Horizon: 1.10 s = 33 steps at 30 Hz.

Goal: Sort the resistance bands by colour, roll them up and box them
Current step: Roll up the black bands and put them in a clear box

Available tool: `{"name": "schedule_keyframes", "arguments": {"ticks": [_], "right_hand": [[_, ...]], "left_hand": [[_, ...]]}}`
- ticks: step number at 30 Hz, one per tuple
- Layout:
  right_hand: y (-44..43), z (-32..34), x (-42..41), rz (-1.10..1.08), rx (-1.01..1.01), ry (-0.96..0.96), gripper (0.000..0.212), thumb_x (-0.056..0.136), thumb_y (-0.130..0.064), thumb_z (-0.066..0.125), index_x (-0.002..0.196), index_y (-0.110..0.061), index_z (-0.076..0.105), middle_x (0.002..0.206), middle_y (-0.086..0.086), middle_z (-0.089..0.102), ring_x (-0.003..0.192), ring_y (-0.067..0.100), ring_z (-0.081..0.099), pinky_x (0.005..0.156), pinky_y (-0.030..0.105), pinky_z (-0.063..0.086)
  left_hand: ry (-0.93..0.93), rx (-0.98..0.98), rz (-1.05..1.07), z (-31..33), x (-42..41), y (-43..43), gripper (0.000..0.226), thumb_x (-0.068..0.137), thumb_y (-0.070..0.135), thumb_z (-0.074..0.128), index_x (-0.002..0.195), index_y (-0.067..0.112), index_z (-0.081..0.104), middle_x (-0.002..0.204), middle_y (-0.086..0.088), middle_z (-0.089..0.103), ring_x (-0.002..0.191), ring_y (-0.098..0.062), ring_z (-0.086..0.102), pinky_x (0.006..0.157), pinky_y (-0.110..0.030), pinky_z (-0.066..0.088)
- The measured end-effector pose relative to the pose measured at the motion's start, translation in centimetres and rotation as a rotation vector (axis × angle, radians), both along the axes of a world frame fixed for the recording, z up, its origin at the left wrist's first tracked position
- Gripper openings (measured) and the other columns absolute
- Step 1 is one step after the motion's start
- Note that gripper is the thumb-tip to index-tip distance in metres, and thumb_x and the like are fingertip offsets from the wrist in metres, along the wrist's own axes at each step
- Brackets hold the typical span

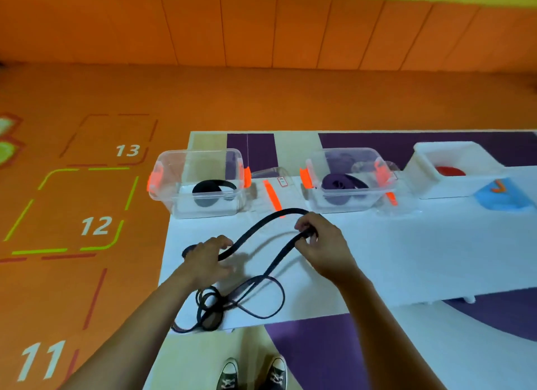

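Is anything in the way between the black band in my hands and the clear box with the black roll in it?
Nothing visible. Only bare white table lies between the long black elastic band and the open clear plastic box; the loose orange strip lies right of the box.

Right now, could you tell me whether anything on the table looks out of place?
Yes: the loose black bands lie tangled at the table's near edge, and one loop seems to droop over it. The sorting looks right: a black roll in the left box, purple bands in the middle box.
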State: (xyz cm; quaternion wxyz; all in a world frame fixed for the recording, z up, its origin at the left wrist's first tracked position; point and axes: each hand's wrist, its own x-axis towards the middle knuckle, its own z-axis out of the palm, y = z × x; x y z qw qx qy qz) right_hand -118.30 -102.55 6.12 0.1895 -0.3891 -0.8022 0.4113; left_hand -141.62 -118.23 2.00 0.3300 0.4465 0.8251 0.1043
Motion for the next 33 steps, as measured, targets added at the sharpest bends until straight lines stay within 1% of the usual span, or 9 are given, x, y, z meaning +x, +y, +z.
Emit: {"name": "schedule_keyframes", "arguments": {"ticks": [4, 8, 12, 15, 18, 21, 25, 29, 33], "right_hand": [[-0.5, 4.4, -2.1, 0.207, 0.000, -0.092, 0.028, 0.081, -0.010, 0.062, 0.099, -0.031, 0.055, 0.086, -0.009, 0.061, 0.080, 0.009, 0.056, 0.068, 0.024, 0.046], [-0.7, 7.8, -4.4, 0.291, -0.070, -0.087, 0.028, 0.078, -0.005, 0.059, 0.092, -0.030, 0.057, 0.079, -0.005, 0.060, 0.070, 0.011, 0.053, 0.069, 0.037, 0.050], [-0.4, 10.6, -5.5, 0.404, -0.172, -0.023, 0.027, 0.080, 0.004, 0.055, 0.089, -0.021, 0.059, 0.075, 0.000, 0.058, 0.068, 0.008, 0.050, 0.065, 0.020, 0.043], [0.2, 11.6, -5.9, 0.423, -0.189, 0.020, 0.025, 0.086, 0.005, 0.055, 0.091, -0.018, 0.061, 0.079, 0.005, 0.058, 0.065, 0.005, 0.048, 0.063, 0.017, 0.040], [0.6, 11.3, -7.0, 0.328, -0.170, 0.177, 0.039, 0.085, 0.006, 0.061, 0.107, -0.025, 0.063, 0.097, 0.005, 0.065, 0.064, 0.014, 0.048, 0.065, 0.023, 0.044], [0.8, 9.4, -8.0, 0.104, -0.254, 0.360, 0.072, 0.082, -0.011, 0.077, 0.136, -0.048, 0.048, 0.134, -0.014, 0.055, 0.067, 0.014, 0.048, 0.076, 0.027, 0.048], [-0.8, 4.2, -8.9, 0.318, -0.530, 0.158, 0.082, 0.076, -0.033, 0.087, 0.143, -0.051, 0.044, 0.147, -0.017, 0.049, 0.068, 0.010, 0.056, 0.070, 0.025, 0.044], [-4.4, 0.5, -10.6, 0.396, -0.628, 0.019, 0.038, 0.083, -0.019, 0.084, 0.118, -0.026, 0.071, 0.114, -0.013, 0.073, 0.084, -0.003, 0.067, 0.065, 0.010, 0.046], [-5.7, -4.4, -10.0, 0.261, -0.654, -0.188, 0.019, 0.079, -0.026, 0.077, 0.087, -0.009, 0.075, 0.078, 0.005, 0.072, 0.071, 0.017, 0.068, 0.080, 0.044, 0.060]], "left_hand": [[-0.256, 0.233, -0.044, 3.5, 2.6, 2.2, 0.106, 0.082, 0.037, 0.082, 0.161, 0.032, 0.011, 0.166, 0.010, 0.019, 0.152, -0.014, 0.019, 0.121, -0.032, 0.022], [-0.326, 0.332, -0.091, 7.1, 3.2, 4.3, 0.129, 0.066, 0.051, 0.090, 0.160, 0.042, 0.001, 0.166, 0.019, 0.012, 0.152, -0.005, 0.014, 0.123, -0.033, 0.021], [-0.374, 0.389, -0.110, 9.1, 2.5, 4.2, 0.070, 0.078, 0.036, 0.087, 0.133, 0.047, 0.046, 0.136, 0.035, 0.048, 0.128, 0.004, 0.044, 0.112, -0.026, 0.033], [-0.509, 0.419, -0.102, 9.3, 1.4, 3.6, 0.037, 0.083, 0.026, 0.083, 0.117, 0.031, 0.069, 0.115, 0.013, 0.074, 0.113, -0.002, 0.064, 0.104, -0.030, 0.046], [-0.613, 0.477, 0.009, 10.0, 0.4, 3.1, 0.020, 0.088, 0.017, 0.079, 0.108, 0.018, 0.075, 0.094, -0.016, 0.077, 0.094, -0.027, 0.075, 0.089, -0.030, 0.057], [-0.586, 0.604, 0.217, 10.9, 0.1, 3.4, 0.013, 0.088, 0.013, 0.078, 0.101, 0.014, 0.077, 0.079, -0.019, 0.074, 0.081, -0.030, 0.077, 0.070, -0.029, 0.059], [-0.672, 0.818, 0.502, 12.4, -0.1, 3.7, 0.009, 0.090, 0.006, 0.074, 0.098, 0.009, 0.076, 0.087, -0.012, 0.079, 0.075, -0.022, 0.077, 0.066, -0.033, 0.061], [-0.729, 0.911, 0.620, 13.5, 0.2, 3.9, 0.013, 0.091, 0.006, 0.072, 0.103, 0.001, 0.073, 0.090, -0.014, 0.079, 0.081, -0.024, 0.077, 0.064, -0.032, 0.061], [-0.720, 1.023, 0.654, 14.7, 0.8, 3.8, 0.009, 0.091, 0.005, 0.071, 0.100, 0.002, 0.074, 0.084, -0.011, 0.079, 0.075, -0.025, 0.077, 0.063, -0.031, 0.061]]}}
